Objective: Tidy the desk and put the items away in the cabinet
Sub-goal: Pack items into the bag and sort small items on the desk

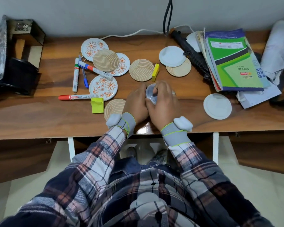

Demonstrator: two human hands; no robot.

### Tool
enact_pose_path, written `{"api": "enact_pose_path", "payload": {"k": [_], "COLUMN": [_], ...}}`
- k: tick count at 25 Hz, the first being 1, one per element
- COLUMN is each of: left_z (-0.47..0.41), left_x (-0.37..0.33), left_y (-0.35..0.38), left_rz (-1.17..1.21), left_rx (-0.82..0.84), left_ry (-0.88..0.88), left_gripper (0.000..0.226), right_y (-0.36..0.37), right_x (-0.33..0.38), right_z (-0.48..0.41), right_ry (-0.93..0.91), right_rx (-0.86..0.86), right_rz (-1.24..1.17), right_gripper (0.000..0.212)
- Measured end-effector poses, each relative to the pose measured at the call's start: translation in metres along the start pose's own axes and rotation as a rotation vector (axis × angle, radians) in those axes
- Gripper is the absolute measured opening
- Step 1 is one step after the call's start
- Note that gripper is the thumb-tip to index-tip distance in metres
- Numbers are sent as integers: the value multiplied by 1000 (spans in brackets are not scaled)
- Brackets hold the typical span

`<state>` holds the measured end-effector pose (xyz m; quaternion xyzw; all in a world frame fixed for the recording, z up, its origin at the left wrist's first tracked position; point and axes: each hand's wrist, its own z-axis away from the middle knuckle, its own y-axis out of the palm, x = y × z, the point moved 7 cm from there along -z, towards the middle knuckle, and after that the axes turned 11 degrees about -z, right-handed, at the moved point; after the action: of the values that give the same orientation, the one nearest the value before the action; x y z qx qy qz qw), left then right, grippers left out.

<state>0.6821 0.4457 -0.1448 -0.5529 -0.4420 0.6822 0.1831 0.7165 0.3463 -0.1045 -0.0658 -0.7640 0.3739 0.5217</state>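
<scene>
Over the brown wooden bench [39, 115], near the middle of its front edge, the left hand [135, 102] and right hand [165, 102] both curl round a small clear round plastic container [150, 93], probably steadying it for the cabinet; 1 red whiteboard marker [75, 97] lies untouched toward the left.

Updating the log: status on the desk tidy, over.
Both left hand and right hand grip a clear round object. Scattered on desk: coasters, markers, sticky notes. Nothing in the way.
</scene>
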Motion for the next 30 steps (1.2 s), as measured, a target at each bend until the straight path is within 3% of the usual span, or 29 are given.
{"api": "enact_pose_path", "payload": {"k": [8, 14, 19, 26, 30], "left_z": [-2, 1, 18, 46, 102], "left_x": [5, -3, -22, -140, -235], "left_y": [0, -6, -15, 25, 70], "left_rz": [-23, -8, 317, 468, 488], "left_rx": [-12, 7, 136, 308, 350], "left_ry": [88, 190, 159, 398, 598], "left_gripper": [26, 40, 56, 62, 56], "right_y": [7, 7, -12, -120, -201], "right_x": [1, -15, -9, -26, -69], "right_z": [5, 17, 37, 97, 171], "right_ry": [57, 330, 372, 355, 321], "right_rx": [-55, -80, -147, -379, -582], "right_rz": [3, -162, -327, -439, -674], "right_gripper": [29, 51, 46, 34, 26]}}
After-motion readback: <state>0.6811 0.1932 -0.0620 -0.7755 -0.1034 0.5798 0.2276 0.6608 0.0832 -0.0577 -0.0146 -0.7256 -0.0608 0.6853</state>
